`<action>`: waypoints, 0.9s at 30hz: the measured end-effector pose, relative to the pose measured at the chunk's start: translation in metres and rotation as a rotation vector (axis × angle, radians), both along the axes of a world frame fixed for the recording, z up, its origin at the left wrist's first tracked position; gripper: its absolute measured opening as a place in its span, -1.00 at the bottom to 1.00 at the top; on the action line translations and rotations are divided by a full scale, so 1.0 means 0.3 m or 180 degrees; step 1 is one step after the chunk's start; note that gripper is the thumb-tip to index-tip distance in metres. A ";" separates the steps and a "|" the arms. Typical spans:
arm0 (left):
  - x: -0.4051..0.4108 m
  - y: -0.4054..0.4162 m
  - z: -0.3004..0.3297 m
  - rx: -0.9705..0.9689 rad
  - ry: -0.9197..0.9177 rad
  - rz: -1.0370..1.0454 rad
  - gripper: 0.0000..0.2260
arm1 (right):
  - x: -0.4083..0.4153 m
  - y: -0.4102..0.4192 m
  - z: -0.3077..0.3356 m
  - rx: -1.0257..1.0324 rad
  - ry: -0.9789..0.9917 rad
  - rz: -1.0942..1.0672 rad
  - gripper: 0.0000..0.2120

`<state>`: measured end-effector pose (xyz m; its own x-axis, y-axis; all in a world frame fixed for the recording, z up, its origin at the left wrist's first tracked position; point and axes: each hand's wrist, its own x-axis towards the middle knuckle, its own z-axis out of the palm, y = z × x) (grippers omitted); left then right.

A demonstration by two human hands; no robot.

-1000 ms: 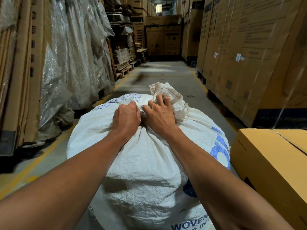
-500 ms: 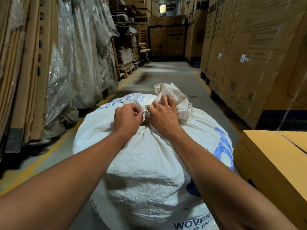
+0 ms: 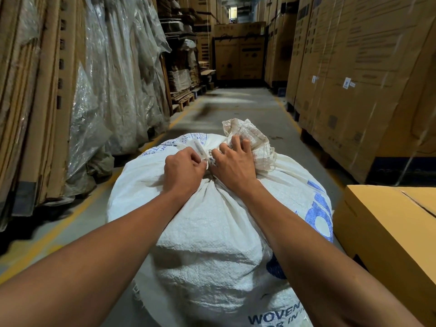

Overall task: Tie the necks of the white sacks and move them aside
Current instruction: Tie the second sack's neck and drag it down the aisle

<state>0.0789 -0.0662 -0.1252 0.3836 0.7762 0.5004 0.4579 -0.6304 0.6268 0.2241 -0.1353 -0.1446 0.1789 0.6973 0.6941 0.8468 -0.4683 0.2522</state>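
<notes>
A big white woven sack (image 3: 212, 232) with blue print stands full on the aisle floor right in front of me. Its gathered neck (image 3: 250, 140) bunches up and flares out at the top right. My left hand (image 3: 182, 172) is closed on a thin white tie strip (image 3: 199, 147) at the left of the neck. My right hand (image 3: 233, 162) clamps the bunched neck fabric just beside it, fingers dug into the cloth. The two hands nearly touch over the knot point.
A yellow-brown carton (image 3: 389, 223) sits close on the right of the sack. Tall stacked cartons (image 3: 354, 79) line the right side, plastic-wrapped cardboard sheets (image 3: 106, 79) the left. The concrete aisle (image 3: 236, 102) with yellow lines runs ahead to more cartons.
My left hand has drawn a short white strip out to the upper left of the neck. Both hands stay at the neck; the view shifted slightly.
</notes>
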 end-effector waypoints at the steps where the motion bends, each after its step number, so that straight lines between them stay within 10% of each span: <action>1: 0.004 -0.002 -0.001 0.0055 0.0014 -0.0034 -0.91 | 0.001 -0.002 -0.002 0.0004 -0.0001 0.0000 -0.69; 27: 0.020 0.007 -0.016 0.0006 -0.0048 -0.0234 -0.89 | 0.018 0.010 -0.040 0.0371 -0.0210 0.0095 -0.67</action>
<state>0.0848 -0.0642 -0.1300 0.4320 0.7452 0.5079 0.4009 -0.6632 0.6321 0.2296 -0.1323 -0.1566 0.1105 0.6155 0.7803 0.8442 -0.4725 0.2531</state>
